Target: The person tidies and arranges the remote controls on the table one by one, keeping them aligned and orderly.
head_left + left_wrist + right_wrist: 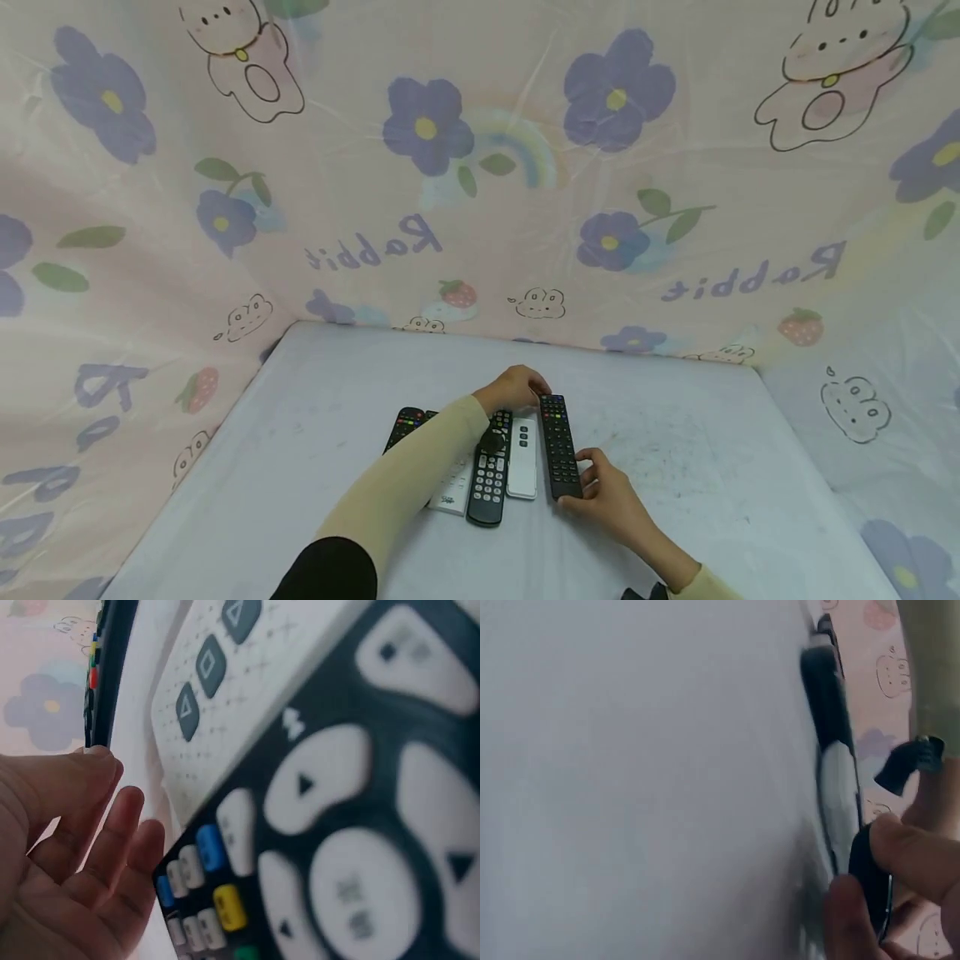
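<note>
Both hands hold a long black remote control point(560, 446) at the right end of a row of remotes. My left hand point(513, 387) pinches its far end; in the left wrist view the thumb and a finger meet at the remote's tip, with the other fingers loosely bent. At the near end my right hand point(607, 500) grips it between thumb and fingers, seen also in the right wrist view around the black end point(866, 877). Just left lies a small white remote point(522, 467), then a black remote with pale buttons point(489, 487).
Further left are a white remote point(452, 492) and another black remote point(405, 423), both partly hidden by the left sleeve point(408, 471). All lie on a white-covered table point(675, 467). Patterned cloth point(517, 208) with flowers and rabbits hangs behind and beside it.
</note>
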The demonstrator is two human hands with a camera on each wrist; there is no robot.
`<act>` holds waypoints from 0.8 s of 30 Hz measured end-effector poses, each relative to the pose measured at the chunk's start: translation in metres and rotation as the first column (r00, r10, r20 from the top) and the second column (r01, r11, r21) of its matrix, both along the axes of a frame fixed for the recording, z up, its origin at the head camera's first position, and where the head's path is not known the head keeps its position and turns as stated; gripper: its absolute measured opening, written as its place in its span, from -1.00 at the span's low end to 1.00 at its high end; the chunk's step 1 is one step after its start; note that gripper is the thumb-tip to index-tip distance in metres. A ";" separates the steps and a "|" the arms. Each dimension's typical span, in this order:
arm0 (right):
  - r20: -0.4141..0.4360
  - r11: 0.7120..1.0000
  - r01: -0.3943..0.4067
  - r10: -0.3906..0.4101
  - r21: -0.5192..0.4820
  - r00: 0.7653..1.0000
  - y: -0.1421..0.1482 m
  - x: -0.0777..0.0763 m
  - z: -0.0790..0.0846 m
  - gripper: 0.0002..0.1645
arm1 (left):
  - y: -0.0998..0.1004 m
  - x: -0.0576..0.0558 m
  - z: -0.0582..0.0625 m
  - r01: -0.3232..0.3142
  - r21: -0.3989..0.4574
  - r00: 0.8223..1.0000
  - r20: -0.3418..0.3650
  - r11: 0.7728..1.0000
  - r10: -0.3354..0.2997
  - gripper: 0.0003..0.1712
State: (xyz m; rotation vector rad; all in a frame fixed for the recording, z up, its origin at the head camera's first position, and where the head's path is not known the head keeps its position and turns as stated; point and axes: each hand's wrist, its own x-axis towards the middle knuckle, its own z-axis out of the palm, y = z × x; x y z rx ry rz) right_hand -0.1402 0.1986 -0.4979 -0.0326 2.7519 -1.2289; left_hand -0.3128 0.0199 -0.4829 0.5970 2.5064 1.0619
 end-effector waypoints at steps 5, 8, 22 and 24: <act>-0.008 1.000 0.002 -0.002 0.023 1.000 -0.008 0.001 -0.008 -0.10 | 0.002 0.002 -0.003 0.033 -0.053 0.999 -0.030 0.998 -0.035 -0.72; -0.015 0.998 -0.006 0.007 0.057 1.000 -0.012 0.002 -0.011 -0.09 | 0.002 0.002 -0.006 0.033 -0.069 0.999 -0.025 0.997 -0.034 -0.72; -0.062 0.987 -0.043 0.053 0.152 0.997 -0.020 0.003 -0.011 -0.15 | 0.002 0.009 -0.002 0.042 -0.122 0.998 -0.030 0.992 -0.046 -0.71; -0.064 0.986 -0.042 0.053 0.160 0.997 -0.021 0.003 -0.012 -0.15 | 0.002 0.009 -0.002 0.040 -0.131 0.999 -0.029 0.991 -0.044 -0.70</act>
